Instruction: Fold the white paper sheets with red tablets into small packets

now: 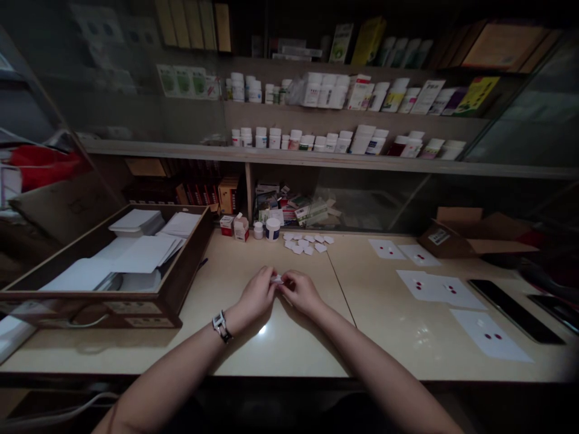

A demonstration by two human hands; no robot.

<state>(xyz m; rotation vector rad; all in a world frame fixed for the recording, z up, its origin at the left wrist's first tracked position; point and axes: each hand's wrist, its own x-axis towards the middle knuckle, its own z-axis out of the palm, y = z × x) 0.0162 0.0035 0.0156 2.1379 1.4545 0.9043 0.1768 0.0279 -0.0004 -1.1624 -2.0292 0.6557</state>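
Both hands meet over the middle of the table. My left hand point(259, 294) and my right hand point(301, 292) pinch a small folded white paper packet point(277, 279) between their fingertips. Part of the packet is hidden by the fingers. Just beyond lie several similar folded white paper packets point(304, 244) in a loose group. To the right, white paper sheets point(470, 328) lie flat, with dark red round tablets point(451, 289) on them in small groups. Paler tablets on some sheets are hard to make out.
A wooden drawer point(169, 310) with stacked white paper stands at left. White bottles point(272, 229) and small boxes point(241, 228) stand at the back. An open cardboard box point(446, 241) and a black phone point(513, 310) lie at right. Shelves point(316, 158) of medicine bottles rise behind.
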